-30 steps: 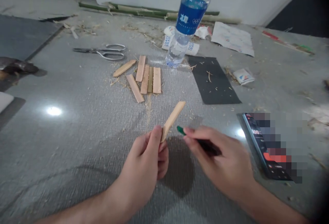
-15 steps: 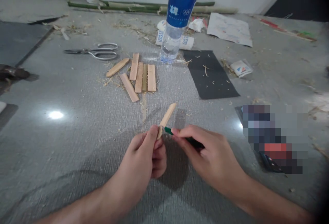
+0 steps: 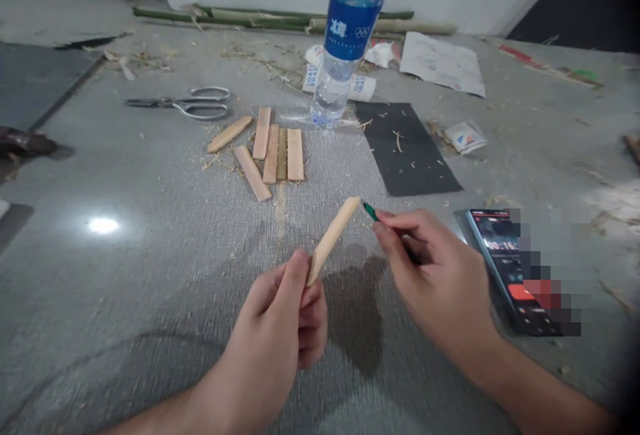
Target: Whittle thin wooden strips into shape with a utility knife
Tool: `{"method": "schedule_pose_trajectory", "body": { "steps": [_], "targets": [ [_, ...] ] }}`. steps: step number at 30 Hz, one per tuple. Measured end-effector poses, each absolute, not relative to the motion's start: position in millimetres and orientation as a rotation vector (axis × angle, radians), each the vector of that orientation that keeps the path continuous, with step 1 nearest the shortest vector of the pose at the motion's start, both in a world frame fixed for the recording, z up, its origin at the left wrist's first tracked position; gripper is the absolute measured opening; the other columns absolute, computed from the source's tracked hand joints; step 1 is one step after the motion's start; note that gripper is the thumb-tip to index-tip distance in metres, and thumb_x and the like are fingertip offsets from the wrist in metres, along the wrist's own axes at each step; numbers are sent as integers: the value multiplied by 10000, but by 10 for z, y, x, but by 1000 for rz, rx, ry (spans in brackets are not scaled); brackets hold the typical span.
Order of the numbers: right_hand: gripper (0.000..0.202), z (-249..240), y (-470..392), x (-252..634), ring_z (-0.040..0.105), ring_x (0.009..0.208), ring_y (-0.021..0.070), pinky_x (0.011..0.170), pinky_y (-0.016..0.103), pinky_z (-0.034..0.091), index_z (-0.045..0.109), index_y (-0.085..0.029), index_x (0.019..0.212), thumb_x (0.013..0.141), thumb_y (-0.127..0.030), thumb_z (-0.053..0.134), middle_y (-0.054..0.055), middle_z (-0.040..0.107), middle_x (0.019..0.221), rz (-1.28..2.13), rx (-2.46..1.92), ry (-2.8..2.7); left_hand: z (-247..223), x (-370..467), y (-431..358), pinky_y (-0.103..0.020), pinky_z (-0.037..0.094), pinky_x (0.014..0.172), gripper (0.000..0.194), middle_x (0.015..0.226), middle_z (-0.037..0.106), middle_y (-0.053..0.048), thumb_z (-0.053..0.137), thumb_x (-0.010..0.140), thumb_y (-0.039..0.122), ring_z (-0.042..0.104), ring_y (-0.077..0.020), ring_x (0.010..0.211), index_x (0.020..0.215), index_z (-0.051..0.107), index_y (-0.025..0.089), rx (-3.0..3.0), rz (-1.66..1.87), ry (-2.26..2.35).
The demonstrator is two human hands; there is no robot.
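My left hand (image 3: 283,315) pinches the lower end of a pale wooden strip (image 3: 334,235), which points up and to the right. My right hand (image 3: 430,262) is closed on a small green-handled tool (image 3: 371,211); its tip is close to the strip's upper end, and most of the handle is hidden by my fingers. Beyond my hands lie several loose wooden strips, among them a tapered one (image 3: 230,134), a slanted one (image 3: 253,173) and a darker, greenish one (image 3: 283,154). Fine shavings are scattered around them.
A water bottle (image 3: 345,48) stands at the back centre, beside a dark sheet (image 3: 407,155) with shavings on it. Silver scissors (image 3: 203,103) lie at the back left. On the right is a phone (image 3: 507,268). Green stalks (image 3: 250,20) lie along the white wall.
My right hand and the green tool have moved up and right, from the strip's lower part to beside its upper end. More of the strip now shows above my left hand.
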State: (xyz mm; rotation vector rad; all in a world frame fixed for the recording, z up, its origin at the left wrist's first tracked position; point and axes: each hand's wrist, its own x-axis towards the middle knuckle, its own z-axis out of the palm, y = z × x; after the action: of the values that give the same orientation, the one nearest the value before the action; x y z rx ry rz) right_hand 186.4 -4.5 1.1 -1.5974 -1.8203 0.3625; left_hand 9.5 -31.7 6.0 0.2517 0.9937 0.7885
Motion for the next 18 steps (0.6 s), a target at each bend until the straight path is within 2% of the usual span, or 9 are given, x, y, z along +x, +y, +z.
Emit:
{"method": "schedule_pose_trajectory", "body": {
  "steps": [3, 7, 10, 12, 15, 18],
  "targets": [
    [22, 12, -110, 1847, 708, 783, 141, 641, 240, 525, 642, -259, 931, 933, -249, 622, 12, 758, 1004, 359, -1493, -1893, 37, 88, -302, -160, 158, 348, 534, 501, 258, 93, 687, 793, 575, 204, -31, 396, 602, 345, 212, 256, 829, 996],
    [92, 23, -185, 1787, 660, 662, 73, 578, 172, 491, 629, -275, 985, 933, -201, 614, -43, 733, 876, 509, -1339, -2024, 17, 85, -304, -154, 187, 349, 536, 502, 275, 98, 715, 765, 584, 212, -30, 400, 608, 366, 209, 267, 863, 1023],
    [228, 38, -209, 1770, 619, 606, 55, 512, 148, 461, 599, -294, 1111, 903, -215, 651, -62, 699, 850, 658, -1350, -1947, 7, 106, -317, -158, 186, 346, 557, 485, 270, 103, 714, 749, 609, 201, -32, 391, 601, 352, 213, 284, 820, 1051],
    [359, 52, -211, 1786, 615, 622, 64, 497, 158, 455, 568, -304, 1216, 881, -219, 665, -51, 699, 910, 742, -1368, -1922, 9, 130, -335, -163, 172, 341, 580, 474, 264, 103, 705, 735, 639, 189, -34, 384, 591, 332, 218, 302, 753, 1080],
    [358, 80, -201, 1824, 648, 754, 92, 609, 193, 488, 598, -288, 1235, 892, -189, 621, -25, 711, 990, 807, -1339, -1989, 28, 140, -373, -169, 163, 335, 618, 472, 261, 98, 680, 697, 711, 190, -40, 381, 575, 319, 224, 365, 641, 1134],
    [250, 120, -178, 1845, 661, 866, 105, 763, 223, 490, 649, -246, 1142, 913, -174, 580, -17, 724, 987, 881, -1289, -2010, 47, 63, -402, -187, 229, 340, 549, 481, 330, 69, 567, 791, 712, 275, -67, 379, 588, 410, 227, 618, 592, 1221]
  ]
}}
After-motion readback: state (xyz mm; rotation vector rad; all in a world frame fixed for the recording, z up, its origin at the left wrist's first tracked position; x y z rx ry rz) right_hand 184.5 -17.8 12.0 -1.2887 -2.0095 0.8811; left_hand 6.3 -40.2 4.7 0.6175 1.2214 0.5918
